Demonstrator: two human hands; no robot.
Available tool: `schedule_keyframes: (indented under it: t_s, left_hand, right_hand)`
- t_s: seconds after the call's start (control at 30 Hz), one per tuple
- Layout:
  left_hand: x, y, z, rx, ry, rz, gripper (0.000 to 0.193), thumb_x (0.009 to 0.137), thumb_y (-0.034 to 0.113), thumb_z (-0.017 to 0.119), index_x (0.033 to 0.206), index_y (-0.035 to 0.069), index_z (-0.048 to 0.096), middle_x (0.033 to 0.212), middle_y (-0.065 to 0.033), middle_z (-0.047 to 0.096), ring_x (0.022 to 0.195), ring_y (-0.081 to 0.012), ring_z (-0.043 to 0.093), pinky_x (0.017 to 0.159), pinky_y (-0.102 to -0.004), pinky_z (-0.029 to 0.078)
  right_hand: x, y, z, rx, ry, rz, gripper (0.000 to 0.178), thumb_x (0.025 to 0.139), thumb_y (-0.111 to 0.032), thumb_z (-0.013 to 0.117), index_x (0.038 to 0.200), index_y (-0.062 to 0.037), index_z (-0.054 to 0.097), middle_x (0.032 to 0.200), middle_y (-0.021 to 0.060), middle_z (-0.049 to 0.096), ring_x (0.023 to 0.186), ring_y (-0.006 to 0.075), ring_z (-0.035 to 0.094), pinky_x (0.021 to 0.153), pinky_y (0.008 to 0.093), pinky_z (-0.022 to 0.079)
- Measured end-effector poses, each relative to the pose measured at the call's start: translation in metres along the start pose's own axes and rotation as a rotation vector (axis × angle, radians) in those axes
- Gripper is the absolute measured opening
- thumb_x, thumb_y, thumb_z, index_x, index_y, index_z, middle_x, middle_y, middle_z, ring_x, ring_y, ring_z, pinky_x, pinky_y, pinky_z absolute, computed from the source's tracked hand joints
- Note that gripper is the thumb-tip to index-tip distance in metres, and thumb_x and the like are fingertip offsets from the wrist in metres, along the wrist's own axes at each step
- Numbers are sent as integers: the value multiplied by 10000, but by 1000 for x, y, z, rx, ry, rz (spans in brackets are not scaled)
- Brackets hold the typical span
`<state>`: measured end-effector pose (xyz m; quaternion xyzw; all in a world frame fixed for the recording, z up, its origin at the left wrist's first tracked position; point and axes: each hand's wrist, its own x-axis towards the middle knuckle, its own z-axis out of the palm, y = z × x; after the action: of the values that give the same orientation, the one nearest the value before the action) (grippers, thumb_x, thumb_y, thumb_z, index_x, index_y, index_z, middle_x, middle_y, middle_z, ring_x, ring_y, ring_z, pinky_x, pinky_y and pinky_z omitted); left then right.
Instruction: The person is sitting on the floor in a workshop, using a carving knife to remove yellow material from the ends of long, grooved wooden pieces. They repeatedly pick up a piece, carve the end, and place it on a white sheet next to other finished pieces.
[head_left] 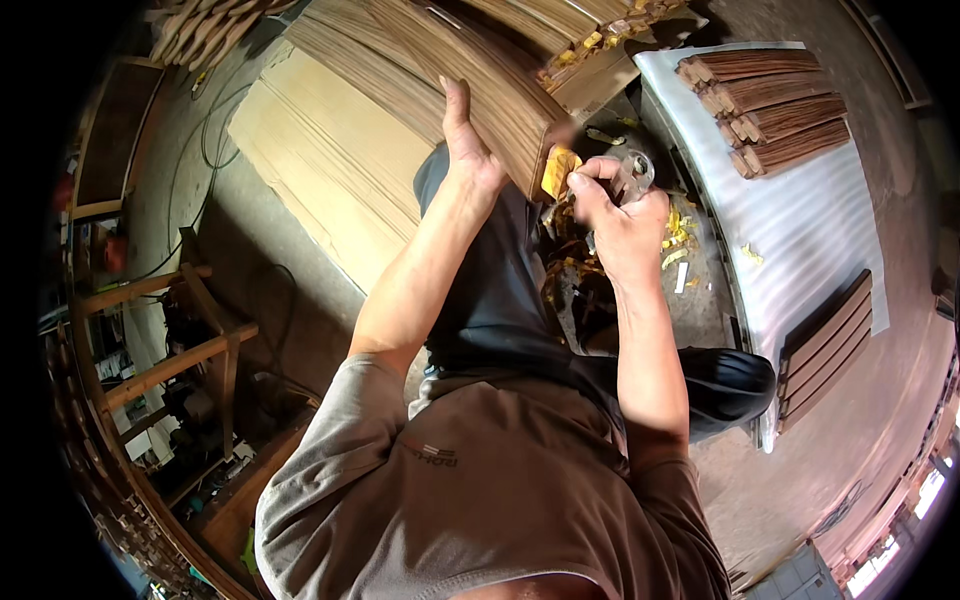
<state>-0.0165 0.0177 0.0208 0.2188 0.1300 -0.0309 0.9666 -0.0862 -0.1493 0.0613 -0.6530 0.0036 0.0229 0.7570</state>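
A long brown wood-grain board [490, 90] slants toward me, its near end by my knees. My left hand [470, 145] grips its left edge, thumb showing and the other fingers hidden beneath. At the near end is a yellow piece of tape [560, 172], which my right hand [630, 220] pinches between thumb and forefinger. A greyish ring-shaped thing [637, 172] sits within that same hand; its kind is unclear.
More boards with yellow-wrapped ends [600, 38] lie at the far side. Flat cardboard [310, 150] is left of my legs. To the right, bundled wooden slats [765, 95] rest on a white sheet [800, 230]. Yellow scraps [680, 232] litter the floor. A wooden frame [165, 365] stands left.
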Motion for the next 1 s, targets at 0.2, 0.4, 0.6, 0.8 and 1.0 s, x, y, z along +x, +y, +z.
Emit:
schedule_keyframes:
  t_s: [0.2, 0.4, 0.6, 0.8, 1.0]
  left_hand:
    - [4, 0, -5, -39, 35, -38, 1098, 677, 801, 660, 1416, 21, 433, 1371, -229, 520, 1265, -401, 511, 1052, -659, 419]
    - [22, 4, -46, -556, -285, -268, 1060, 715, 851, 585, 1298, -30, 501, 1201, -212, 571, 1088, -336, 571, 923, -528, 502]
    - [13, -2, -26, -296, -101, -53, 1073, 657, 846, 667, 1145, -96, 498, 1106, -198, 542, 1046, -285, 539, 891, -447, 475]
    - [15, -7, -23, -83, 39, 85, 984, 718, 848, 619, 1071, -68, 542, 979, -220, 602, 929, -340, 601, 832, -513, 528]
    - [12, -4, -24, -101, 61, 102, 758, 805, 659, 687, 1070, -43, 582, 974, -212, 633, 922, -342, 643, 865, -504, 545]
  right_hand:
    - [4, -2, 6, 18, 99, -66, 44, 920, -15, 688, 953, 11, 700, 646, -32, 583, 543, 38, 498, 514, 210, 393]
    - [3, -2, -2, -102, -71, -141, 103, 888, 1, 714, 987, 23, 729, 806, 31, 685, 649, 83, 593, 593, 238, 472]
    - [7, 10, -4, -394, -34, -516, 94, 828, 58, 702, 919, 40, 696, 868, 132, 698, 757, 234, 690, 686, 312, 545]
    - [14, 10, -5, -619, -64, -793, 275, 685, 125, 671, 928, 4, 632, 920, 115, 653, 731, 289, 667, 640, 348, 552]
    - [17, 16, -14, -847, -111, -980, 334, 695, 51, 694, 1018, -5, 630, 956, 107, 638, 726, 265, 672, 600, 361, 559]
